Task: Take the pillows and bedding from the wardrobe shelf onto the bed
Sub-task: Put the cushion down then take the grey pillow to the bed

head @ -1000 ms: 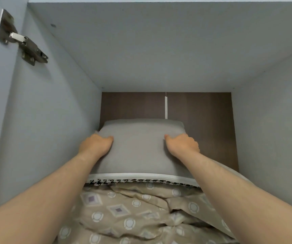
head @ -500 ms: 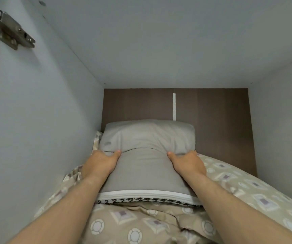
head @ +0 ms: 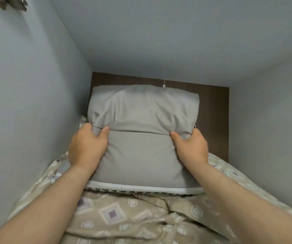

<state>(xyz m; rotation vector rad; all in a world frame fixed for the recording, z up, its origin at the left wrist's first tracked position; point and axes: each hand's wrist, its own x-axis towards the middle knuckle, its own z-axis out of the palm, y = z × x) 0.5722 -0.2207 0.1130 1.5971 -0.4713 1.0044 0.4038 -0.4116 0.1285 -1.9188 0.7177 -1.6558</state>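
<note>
A grey pillow lies on top of the stack inside the wardrobe compartment, its near edge trimmed with a white band and a black houndstooth strip. My left hand grips its left side and my right hand grips its right side, thumbs pressed on top and fabric bunched under them. The far half of the pillow bulges upward. Under it lies beige bedding printed with squares and circles, filling the shelf to the near edge.
Grey side walls stand close on both sides of the stack, with a grey top panel above. A dark brown back panel is behind the pillow. A metal door hinge sits at the top left.
Both hands slid from the pillow's top to its sides and closed on it. The pillow has come toward me and its far end has risen. The view has moved closer.
</note>
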